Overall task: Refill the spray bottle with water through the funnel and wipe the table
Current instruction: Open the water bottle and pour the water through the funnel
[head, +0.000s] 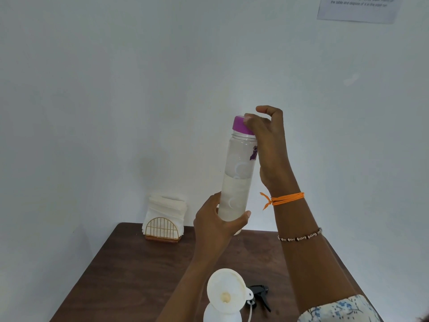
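A clear water bottle (236, 177) with a purple cap (241, 124) is held upright above the table, about half full of water. My left hand (216, 225) grips its base. My right hand (267, 140) wraps the cap with fingers curled around it. Near the front edge stands the white spray bottle (220, 316) with a white funnel (226, 290) seated in its neck. The black spray trigger head (261, 295) lies on the table to the right of the funnel, its tube trailing down.
A wire holder with white tissues (166, 217) stands at the back left of the dark wooden table (130, 270). A printed sheet (358, 8) hangs on the white wall at the upper right.
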Available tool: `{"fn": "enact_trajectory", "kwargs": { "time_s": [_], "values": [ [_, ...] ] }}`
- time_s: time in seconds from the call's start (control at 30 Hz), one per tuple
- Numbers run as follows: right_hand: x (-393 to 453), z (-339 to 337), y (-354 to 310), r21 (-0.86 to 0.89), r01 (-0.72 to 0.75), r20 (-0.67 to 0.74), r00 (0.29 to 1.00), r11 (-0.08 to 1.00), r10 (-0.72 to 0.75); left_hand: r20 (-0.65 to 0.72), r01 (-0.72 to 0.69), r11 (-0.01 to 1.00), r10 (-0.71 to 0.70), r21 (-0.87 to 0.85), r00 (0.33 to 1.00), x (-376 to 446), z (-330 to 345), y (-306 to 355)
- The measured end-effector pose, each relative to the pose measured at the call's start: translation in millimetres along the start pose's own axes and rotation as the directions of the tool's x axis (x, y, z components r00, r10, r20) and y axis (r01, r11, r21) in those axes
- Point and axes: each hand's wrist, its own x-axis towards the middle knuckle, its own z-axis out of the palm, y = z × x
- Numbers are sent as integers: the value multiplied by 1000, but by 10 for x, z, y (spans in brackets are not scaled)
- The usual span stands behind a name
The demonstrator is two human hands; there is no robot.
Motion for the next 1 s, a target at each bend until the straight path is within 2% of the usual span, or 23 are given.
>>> {"fn": "enact_trajectory", "kwargs": {
  "time_s": [0.1, 0.17, 0.37, 0.43, 0.5, 0.57, 1.0],
  "values": [
    [7, 34, 37, -146, 44, -54, 997, 988, -52, -3, -6, 1000, 6, -1, 1000, 6, 0, 6],
    [24, 20, 70, -180, 64, -65, 995, 981, -77, -3, -4, 1000, 4, -2, 1000, 14, 5, 7],
    [55, -19, 12, -11, 61, 30, 998, 998, -61, 5, 10, 1000, -10, 20, 1000, 29, 9, 4],
    [62, -7, 24, -100, 56, 30, 998, 993, -53, 2, 15, 1000, -15, 11, 1000, 44, 17, 6],
    [70, 7, 58, -312, 77, 9, 997, 947, -78, -3, 13, 1000, -13, 21, 1000, 57, 19, 12],
    [74, 13, 74, -392, 100, -18, 993, 915, -116, -5, 10, 1000, -10, 23, 1000, 69, 22, 8],
    [69, -46, 42, -69, 57, 89, 995, 996, -51, 18, 38, 998, -39, 48, 999, 79, 31, -23]
  ]
}}
